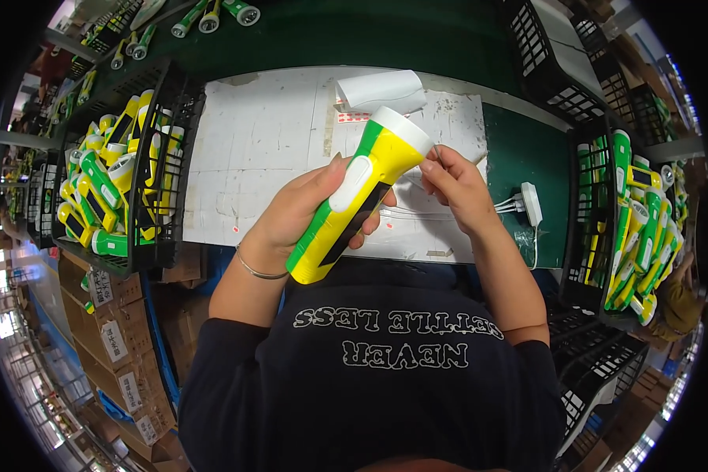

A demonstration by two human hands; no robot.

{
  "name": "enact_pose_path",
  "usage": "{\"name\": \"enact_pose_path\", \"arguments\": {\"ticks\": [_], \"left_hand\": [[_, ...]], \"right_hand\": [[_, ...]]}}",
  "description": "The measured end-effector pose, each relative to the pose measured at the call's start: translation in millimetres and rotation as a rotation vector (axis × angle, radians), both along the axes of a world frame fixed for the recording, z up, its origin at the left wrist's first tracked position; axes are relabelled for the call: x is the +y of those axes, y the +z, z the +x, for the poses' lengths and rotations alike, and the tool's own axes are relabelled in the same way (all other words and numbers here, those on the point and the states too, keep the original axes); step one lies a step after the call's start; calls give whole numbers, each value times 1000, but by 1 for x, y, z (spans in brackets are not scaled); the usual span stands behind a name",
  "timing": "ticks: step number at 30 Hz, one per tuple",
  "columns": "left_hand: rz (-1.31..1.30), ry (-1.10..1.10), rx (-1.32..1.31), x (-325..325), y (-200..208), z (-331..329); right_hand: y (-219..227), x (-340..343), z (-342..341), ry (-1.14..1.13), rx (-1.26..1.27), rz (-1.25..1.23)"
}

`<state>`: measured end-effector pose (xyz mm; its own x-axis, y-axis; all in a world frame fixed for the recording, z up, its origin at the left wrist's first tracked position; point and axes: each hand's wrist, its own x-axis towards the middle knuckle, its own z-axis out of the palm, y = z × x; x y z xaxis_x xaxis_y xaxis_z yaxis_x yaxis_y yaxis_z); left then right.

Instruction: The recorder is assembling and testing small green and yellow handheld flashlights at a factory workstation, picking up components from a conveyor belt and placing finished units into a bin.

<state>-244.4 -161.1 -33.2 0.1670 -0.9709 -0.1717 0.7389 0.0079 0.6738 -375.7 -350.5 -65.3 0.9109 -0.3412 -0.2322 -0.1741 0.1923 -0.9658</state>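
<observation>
A: Bench first. What's the biggest thing?

B: Green work table [519,149], with a white, scuffed sheet [267,149] laid across the middle. Black wire crate [169,157] to the person's left, packed with yellow-and-green torches [106,181]. Another black crate [598,212] to the right, more torches [641,236] standing in it. A few more lie along the far edge of the table, top left.

A: And in hand?

B: One yellow-and-green torch [358,193], white head, white switch panel, a dark strip down one side. Held above the near edge of the white sheet, tilted, head pointing up and away to the right.

A: Left hand?

B: Left hand [295,212] wrapped around the torch body from beneath, fingers curled closed on it, thumb up by the switch panel. Thin bangle on that wrist.

A: Right hand?

B: Right hand [456,185] at the torch's head, fingertips pinched together against the white rim. Something small may be between them; cannot tell what.

A: Small items?

B: White curled paper roll [381,89] beyond the torch. White plug block [531,202] with wires right of the right hand.
</observation>
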Motion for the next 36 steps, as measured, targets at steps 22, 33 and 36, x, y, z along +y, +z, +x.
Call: {"name": "enact_pose_path", "arguments": {"ticks": [22, 33, 36], "left_hand": [[221, 271, -192, -22, -53, 25], [210, 242, 130, -27, -73, 46], [150, 280, 123, -33, -77, 59]], "right_hand": [[-21, -67, 86, -293, 200, -126], [-22, -79, 137, -80, -69, -103], [-51, -82, 157, -60, -229, -584]]}}
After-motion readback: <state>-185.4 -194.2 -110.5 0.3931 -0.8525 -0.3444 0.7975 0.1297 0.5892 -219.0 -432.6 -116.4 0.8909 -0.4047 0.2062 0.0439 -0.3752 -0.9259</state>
